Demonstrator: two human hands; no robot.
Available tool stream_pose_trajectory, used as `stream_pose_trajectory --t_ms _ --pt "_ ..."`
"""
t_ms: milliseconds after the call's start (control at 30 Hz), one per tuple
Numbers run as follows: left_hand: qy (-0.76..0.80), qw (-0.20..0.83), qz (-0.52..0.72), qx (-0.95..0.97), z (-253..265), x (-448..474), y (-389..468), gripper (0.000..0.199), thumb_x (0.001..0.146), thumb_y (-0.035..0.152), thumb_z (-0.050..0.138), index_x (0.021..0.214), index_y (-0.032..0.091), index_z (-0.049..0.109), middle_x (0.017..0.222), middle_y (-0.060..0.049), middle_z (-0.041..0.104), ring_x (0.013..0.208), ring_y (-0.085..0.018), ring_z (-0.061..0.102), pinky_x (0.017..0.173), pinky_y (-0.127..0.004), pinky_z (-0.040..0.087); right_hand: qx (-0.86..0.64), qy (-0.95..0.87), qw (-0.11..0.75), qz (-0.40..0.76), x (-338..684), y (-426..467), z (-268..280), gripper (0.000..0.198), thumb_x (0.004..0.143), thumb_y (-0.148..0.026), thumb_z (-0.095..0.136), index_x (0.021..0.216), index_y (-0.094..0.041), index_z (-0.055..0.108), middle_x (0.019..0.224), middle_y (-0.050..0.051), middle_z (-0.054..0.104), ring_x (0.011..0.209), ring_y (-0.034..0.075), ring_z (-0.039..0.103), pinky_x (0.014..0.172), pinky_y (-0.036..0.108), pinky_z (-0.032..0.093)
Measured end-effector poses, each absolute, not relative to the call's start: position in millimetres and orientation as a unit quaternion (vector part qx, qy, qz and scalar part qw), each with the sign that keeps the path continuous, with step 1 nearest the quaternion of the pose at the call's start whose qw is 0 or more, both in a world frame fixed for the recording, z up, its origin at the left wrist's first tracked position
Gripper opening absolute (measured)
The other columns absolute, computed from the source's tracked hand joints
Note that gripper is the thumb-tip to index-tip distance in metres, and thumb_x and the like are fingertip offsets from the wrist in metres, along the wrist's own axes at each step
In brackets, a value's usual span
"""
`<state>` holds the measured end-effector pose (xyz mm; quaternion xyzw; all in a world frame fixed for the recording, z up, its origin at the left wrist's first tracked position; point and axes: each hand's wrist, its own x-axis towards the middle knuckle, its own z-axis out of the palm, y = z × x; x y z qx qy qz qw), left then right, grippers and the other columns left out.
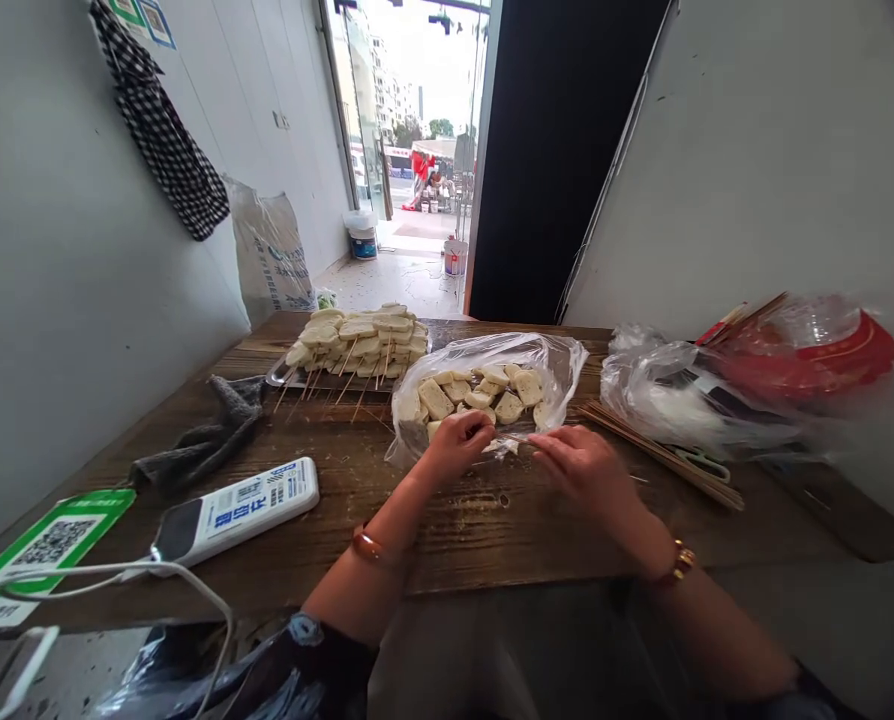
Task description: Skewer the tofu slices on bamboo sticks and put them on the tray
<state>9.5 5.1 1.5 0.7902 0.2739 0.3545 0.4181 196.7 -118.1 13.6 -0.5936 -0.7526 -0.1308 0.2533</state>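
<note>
My left hand [462, 442] is closed in a pinch at the near edge of a clear plastic bag [567, 362]. Across from it, my right hand [583, 462] is closed too, slightly blurred. A thin bamboo skewer [513, 437] runs between the fingertips of both hands. Inside the open bag lie several pale, spongy food pieces [523, 385], right behind my hands. To the left, a metal tray [273, 376] carries a heap of pale flat food pieces on sticks [372, 335], the sticks pointing towards me.
A bundle of bamboo skewers [672, 460] lies on the right, by scissors [706, 462] and red and clear plastic bags [807, 365]. On the left are a grey cloth [207, 435], a white power bank [256, 507] with a cable and a green QR-code card [57, 545].
</note>
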Motion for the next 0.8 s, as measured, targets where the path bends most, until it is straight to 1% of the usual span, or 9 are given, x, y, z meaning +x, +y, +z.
stream_pose_trajectory --t_ms 67,167,233,300,333,400,467,600,800 --pt "0.297 0.425 0.358 0.777 2.4 7.8 6.9 0.024 0.081 0.029 0.051 0.062 0.016 0.053 0.058 0.003 0.046 0.059 -0.01 0.039 0.054 -0.023 0.031 -0.592 -0.759 0.264 -0.061 186.5 -104.9 5.1 0.025 0.097 -0.027 0.048 0.106 -0.023 0.071 0.092 0.008 0.071 0.085 0.022 0.063 0.076 0.033 0.048" --pt "0.319 0.438 0.349 0.764 0.6 7.2 10.8 0.025 0.081 0.03 0.05 0.061 0.016 0.052 0.055 0.004 0.044 0.056 -0.01 0.038 0.053 -0.023 0.03 -0.575 -0.743 0.332 0.077 182.7 -89.0 -3.7 0.021 0.094 -0.026 0.052 0.098 -0.021 0.072 0.091 0.006 0.072 0.083 0.02 0.065 0.075 0.031 0.049" --pt "0.328 0.451 0.344 0.756 -3.2 8.3 13.9 0.025 0.081 0.032 0.051 0.061 0.016 0.052 0.055 0.004 0.045 0.054 -0.009 0.038 0.053 -0.022 0.03 -0.563 -0.716 0.372 0.178 183.9 -77.7 -7.6 0.019 0.091 -0.028 0.056 0.092 -0.019 0.073 0.086 0.005 0.073 0.078 0.019 0.065 0.07 0.029 0.049" --pt "0.34 0.469 0.36 0.731 -8.4 9.7 17.2 0.022 0.081 0.035 0.054 0.068 0.016 0.055 0.056 0.004 0.048 0.053 -0.009 0.042 0.053 -0.022 0.033 -0.574 -0.682 0.382 0.246 186.9 -64.3 -12.8 0.022 0.089 -0.032 0.057 0.088 -0.017 0.072 0.079 0.004 0.073 0.071 0.018 0.065 0.062 0.027 0.047" --pt "0.348 0.48 0.373 0.714 -11.0 10.3 18.7 0.022 0.081 0.037 0.054 0.075 0.016 0.057 0.057 0.004 0.05 0.053 -0.009 0.044 0.053 -0.022 0.034 -0.588 -0.667 0.378 0.259 189.4 -57.1 -16.1 0.025 0.088 -0.034 0.056 0.086 -0.016 0.072 0.075 0.004 0.073 0.066 0.017 0.064 0.059 0.026 0.046" --pt "0.36 0.492 0.395 0.687 -15.5 10.9 21.1 0.027 0.082 0.041 0.055 0.091 0.015 0.058 0.061 0.003 0.053 0.051 -0.01 0.047 0.052 -0.023 0.037 -0.62 -0.648 0.364 0.251 196.8 -43.7 -23.7 0.027 0.087 -0.036 0.055 0.082 -0.014 0.071 0.068 0.003 0.071 0.06 0.016 0.062 0.055 0.025 0.044" --pt "0.366 0.484 0.396 0.689 -18.3 10.9 22.2 0.032 0.083 0.043 0.055 0.099 0.015 0.057 0.064 0.003 0.055 0.052 -0.01 0.049 0.053 -0.023 0.039 -0.645 -0.641 0.354 0.22 208.2 -34.5 -30.7 0.023 0.083 -0.032 0.058 0.076 -0.014 0.071 0.067 0.005 0.071 0.061 0.017 0.061 0.057 0.026 0.043" --pt "0.379 0.443 0.369 0.723 -18.9 10.8 20.4 0.032 0.082 0.041 0.056 0.099 0.014 0.06 0.068 0.001 0.056 0.056 -0.011 0.052 0.054 -0.023 0.04 -0.679 -0.627 0.34 0.173 238.1 -33.9 -37.3 0.018 0.076 -0.025 0.059 0.07 -0.016 0.073 0.07 0.007 0.072 0.066 0.019 0.062 0.061 0.028 0.04" --pt "0.398 0.444 0.352 0.722 -16.6 12.1 17.6 0.033 0.081 0.041 0.059 0.1 0.014 0.061 0.069 0.001 0.059 0.056 -0.01 0.053 0.053 -0.022 0.04 -0.693 -0.618 0.323 0.184 264.8 -43.3 -31.6 0.019 0.075 -0.027 0.062 0.073 -0.017 0.078 0.07 0.007 0.075 0.066 0.021 0.065 0.061 0.029 0.04"
